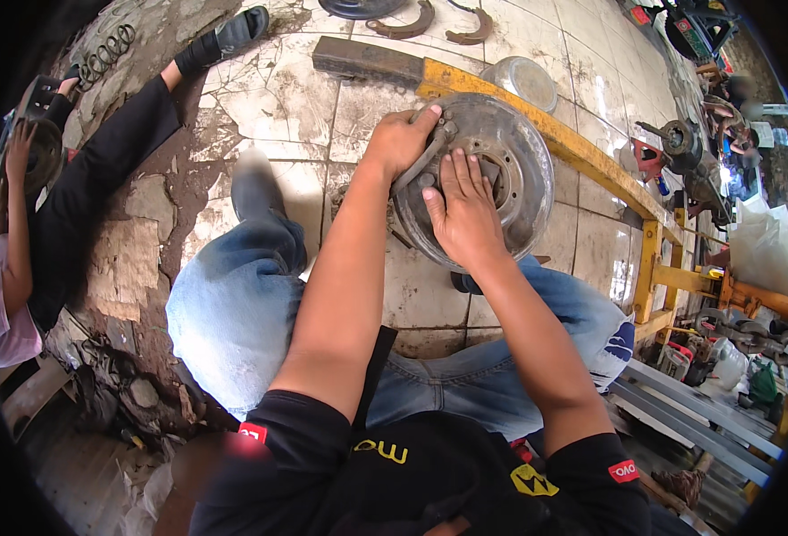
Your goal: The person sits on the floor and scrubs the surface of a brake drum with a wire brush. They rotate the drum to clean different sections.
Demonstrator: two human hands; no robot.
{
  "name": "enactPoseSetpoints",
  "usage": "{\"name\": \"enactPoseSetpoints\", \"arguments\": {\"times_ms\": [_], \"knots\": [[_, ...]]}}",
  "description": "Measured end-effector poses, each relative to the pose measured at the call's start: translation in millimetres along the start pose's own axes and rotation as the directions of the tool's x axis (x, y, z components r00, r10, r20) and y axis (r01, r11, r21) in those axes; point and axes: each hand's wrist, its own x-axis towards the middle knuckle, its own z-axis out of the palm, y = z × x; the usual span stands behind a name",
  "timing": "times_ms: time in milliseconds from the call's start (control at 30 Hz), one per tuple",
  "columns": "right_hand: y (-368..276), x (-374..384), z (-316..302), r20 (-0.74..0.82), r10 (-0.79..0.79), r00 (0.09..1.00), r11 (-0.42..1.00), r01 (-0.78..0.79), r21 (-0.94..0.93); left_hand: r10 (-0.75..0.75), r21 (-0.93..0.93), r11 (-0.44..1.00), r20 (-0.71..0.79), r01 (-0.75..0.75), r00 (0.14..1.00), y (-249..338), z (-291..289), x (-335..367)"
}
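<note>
A round, worn metal brake backing plate [529,170] with a ring of bolt holes sits in front of me, tilted, between my knees. Along its left side runs a curved brake shoe [423,168]. My left hand [401,143] is closed around the upper end of that shoe, thumb pointing to the plate's top. Flat against the middle of the plate lies my right hand [467,210], fingers stretched out and thumb apart. A small dark flat piece [494,171] shows beside its fingertips; whether the hand presses on it I cannot tell.
Behind the plate a yellow and grey metal beam [563,134] slants across the tiled floor, near a round metal tin [526,82]. Two loose brake shoes [403,22] lie farther off. Another person [112,179] sits at left, by a coil spring [108,54]. Parts clutter the right.
</note>
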Motion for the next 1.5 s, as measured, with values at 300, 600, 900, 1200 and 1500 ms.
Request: {"name": "enactPoseSetpoints", "arguments": {"times_ms": [300,600,900,1200,1500], "knots": [[-1.1,1.0,1.1,-0.036,-0.032,0.999,0.999,0.031,-0.014,0.008,0.044,0.999,-0.051,-0.005,0.999,0.3,0.5,-0.5],[-3.0,7.0,5.3,-0.076,0.001,0.997,1.0,0.0,0.019,0.004,-0.04,0.999,-0.007,-0.004,1.0,-4.0,0.9,2.9],[-8.7,21.0,2.7,-0.07,0.082,0.994,0.995,-0.086,-0.045,0.021,-0.043,0.999,-0.008,-0.022,1.0,-5.5,2.7,4.7],[-8.9,25.0,-0.1,-0.035,0.119,0.992,0.992,-0.12,-0.046,0.002,-0.064,0.998,0.019,-0.001,1.0,1.6,1.1,-0.3],[7.7,26.4,-12.3,-0.005,0.046,0.999,0.998,-0.046,-0.039,-0.017,-0.053,0.998,0.052,0.02,0.998,4.9,1.1,0.4]]}}
